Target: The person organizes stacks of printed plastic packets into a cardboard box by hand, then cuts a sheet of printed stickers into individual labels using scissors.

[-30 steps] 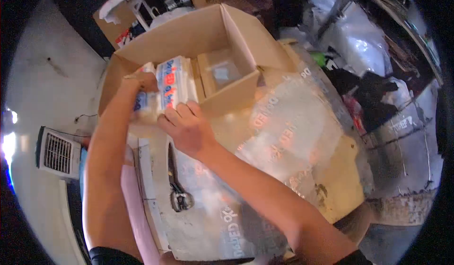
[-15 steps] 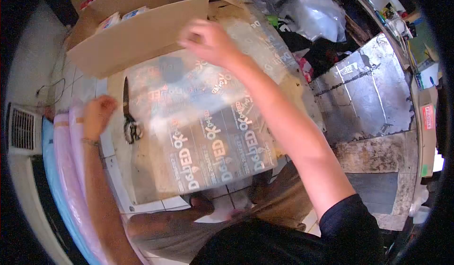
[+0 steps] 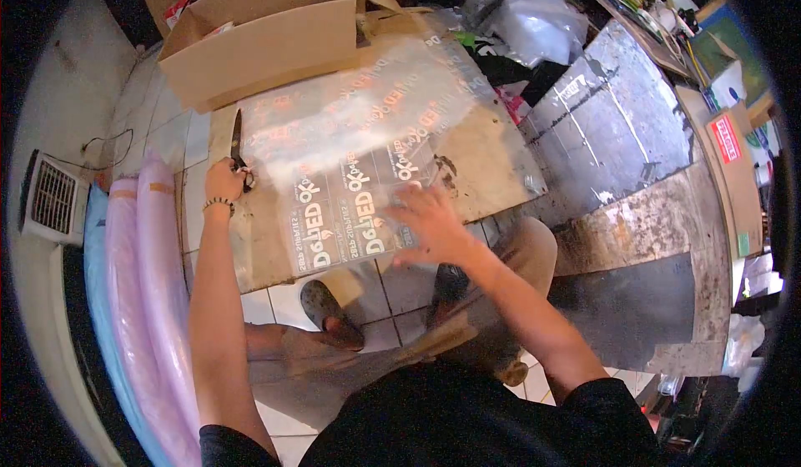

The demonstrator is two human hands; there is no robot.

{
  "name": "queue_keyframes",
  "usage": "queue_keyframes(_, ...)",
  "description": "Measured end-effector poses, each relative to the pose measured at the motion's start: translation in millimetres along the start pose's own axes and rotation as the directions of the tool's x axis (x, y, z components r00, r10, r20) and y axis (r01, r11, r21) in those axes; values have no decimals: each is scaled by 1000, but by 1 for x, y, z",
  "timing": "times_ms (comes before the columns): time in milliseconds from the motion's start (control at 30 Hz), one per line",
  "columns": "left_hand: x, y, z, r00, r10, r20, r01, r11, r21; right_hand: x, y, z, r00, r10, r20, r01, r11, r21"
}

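Observation:
At the left edge of the low table (image 3: 509, 160), my left hand (image 3: 222, 185) has its fingers curled at the handles of a pair of scissors (image 3: 237, 142). The dark blades point away from me and lie along the tabletop. A clear printed plastic sheet (image 3: 334, 192) with white and orange lettering spreads over the table, glossy and partly see-through. Above its near right part is my right hand (image 3: 430, 223), fingers spread and slightly blurred. It holds nothing that I can see; whether it touches the sheet I cannot tell.
An open cardboard box (image 3: 267, 50) stands at the table's far left, with items inside. Lilac and blue plastic-wrapped rolls (image 3: 158, 258) stand at the left. To the right are a worn metal-topped surface (image 3: 609, 117) and cardboard with a red label (image 3: 724, 139). Clear plastic bags (image 3: 542, 25) lie behind.
My left hand has moved onto the scissors' handles. My right hand has swept from near the box back toward me and opened. The camera view has shifted.

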State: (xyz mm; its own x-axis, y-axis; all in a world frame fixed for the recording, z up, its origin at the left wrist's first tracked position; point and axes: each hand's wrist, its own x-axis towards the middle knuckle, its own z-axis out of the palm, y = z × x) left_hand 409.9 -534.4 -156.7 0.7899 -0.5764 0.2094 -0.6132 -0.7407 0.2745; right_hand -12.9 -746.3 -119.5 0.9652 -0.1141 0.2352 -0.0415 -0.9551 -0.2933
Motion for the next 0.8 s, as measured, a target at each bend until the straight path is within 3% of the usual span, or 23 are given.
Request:
queue_keyframes(33, 2, -7, 6, 998, 54, -20, -54, 998, 32, -8, -5, 5, 1000, 2, 18, -1, 999, -40)
queue_keyframes(133, 26, -3, 9, 993, -39, 111, 21, 987, 157, -20, -7, 18, 998, 33, 45, -26, 988, -151)
queue_keyframes(167, 18, 29, -24, 975, -89, 202, 80, 995, 54, -21, -6, 19, 999, 42, 35, -35, 982, -186)
queue_keyframes(200, 16, 27, -23, 981, -68, 182, 55, 996, 76, -24, -9, 18, 999, 47, 26, -41, 975, -220)
queue_keyframes(300, 20, 22, -23, 991, -1, 131, -16, 992, 126, -38, -26, 8, 995, 103, -7, -103, 989, -102)
queue_keyframes(400, 20, 20, -23, 992, 35, 121, -52, 989, 140, -54, -35, 3, 940, 248, -235, -231, 968, 100)
queue_keyframes(467, 25, 11, -28, 986, 48, 157, -73, 985, 157, -59, -28, 7, 781, 467, -414, -405, 884, 231)
queue_keyframes(500, 32, 7, -39, 932, -104, 346, 111, 994, 0, -63, -20, 14, 672, 558, -486, -461, 829, 316)
queue_keyframes(533, 40, 5, -49, 814, -205, 543, 313, 943, -114, -68, -13, 20, 543, 641, -542, -500, 766, 404)
queue_keyframes(567, 25, 10, -61, 857, -187, 480, 374, 866, -331, -74, -20, 20, 467, 676, -570, -469, 736, 489)
queue_keyframes(600, -2, 10, -71, 890, -187, 415, 405, 744, -532, -84, -29, 28, 492, 761, -424, -419, 633, 651)
queue_keyframes(667, -50, 3, -75, 970, -4, 243, 189, 639, -745, -104, -49, 54, 565, 820, -96, -327, 329, 886)
queue_keyframes(733, -131, 83, -123, 982, -42, 185, 175, 575, -799, -110, -67, 96, 719, 694, -39, -280, 341, 897)
queue_keyframes(767, -169, 141, -160, 881, -296, 370, 459, 340, -821, -100, -78, 92, 742, 671, -11, -226, 264, 938)
queue_keyframes(800, -199, 137, -153, 852, -301, 429, 506, 259, -823, -84, -96, 78, 770, 638, 14, -168, 183, 969)
